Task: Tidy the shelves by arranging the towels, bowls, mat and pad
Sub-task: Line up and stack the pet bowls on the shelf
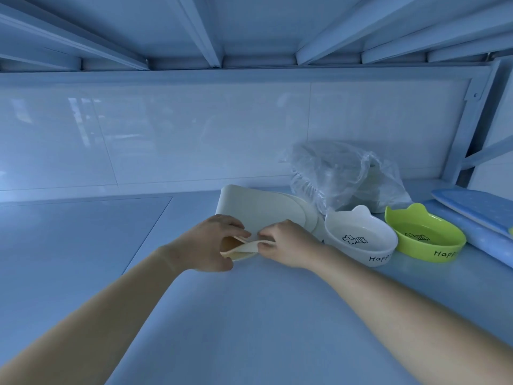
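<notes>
A cream mat [258, 208] lies on the shelf [83, 245], folded over on itself at its near edge. My left hand [206, 248] and my right hand [288, 244] both pinch that near folded edge, fingertips almost meeting. Just right of my right hand stands a white cat-eared bowl [361, 240] with a dog drawing. A green bowl [424, 233] of the same shape stands beside it. A blue dotted pad [477, 209] lies along the right edge. Towels in a clear plastic bag [341, 176] rest against the back wall behind the bowls.
The shelf's white back wall [166, 134] runs across the view. The slatted underside of an upper shelf [249, 29] hangs close overhead. A metal upright with a brace [472, 129] stands at the right.
</notes>
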A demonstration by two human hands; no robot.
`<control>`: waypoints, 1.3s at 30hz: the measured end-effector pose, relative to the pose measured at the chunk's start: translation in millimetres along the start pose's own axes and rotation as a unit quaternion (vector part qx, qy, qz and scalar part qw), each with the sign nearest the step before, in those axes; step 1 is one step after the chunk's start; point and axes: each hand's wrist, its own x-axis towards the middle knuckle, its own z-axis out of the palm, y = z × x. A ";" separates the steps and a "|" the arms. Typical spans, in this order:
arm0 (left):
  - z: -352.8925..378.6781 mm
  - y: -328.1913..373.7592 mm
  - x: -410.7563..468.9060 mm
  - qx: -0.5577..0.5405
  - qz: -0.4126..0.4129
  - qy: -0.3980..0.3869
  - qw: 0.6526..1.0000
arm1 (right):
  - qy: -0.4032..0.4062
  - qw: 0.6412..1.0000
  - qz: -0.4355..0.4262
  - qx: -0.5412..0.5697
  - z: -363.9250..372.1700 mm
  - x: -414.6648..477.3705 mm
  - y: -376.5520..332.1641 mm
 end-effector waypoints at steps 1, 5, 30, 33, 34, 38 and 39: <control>0.3 -1.2 -0.9 0.008 0.003 -0.010 1.000 | 0.001 1.000 0.007 0.013 -0.7 -0.8 1.2; 1.3 -1.0 1.8 0.025 0.008 0.022 0.999 | -0.018 1.000 -0.008 0.001 0.8 -2.8 0.7; 1.8 -0.8 12.7 0.134 -0.011 0.030 0.991 | 0.093 0.993 0.041 -0.068 10.4 16.7 1.8; 9.9 -2.1 13.1 0.130 -0.048 0.011 0.990 | 0.070 0.993 0.071 -0.066 7.0 20.5 3.0; 13.0 -4.1 11.0 0.130 -0.051 0.008 0.990 | 0.060 0.993 0.064 -0.078 7.7 22.4 2.1; 23.6 -10.4 7.1 0.131 -0.065 0.017 0.989 | 0.034 0.991 0.028 -0.124 5.7 28.0 -2.5; 24.4 -11.3 8.1 0.127 -0.070 0.021 0.989 | 0.031 0.991 0.021 -0.129 2.3 30.9 -3.0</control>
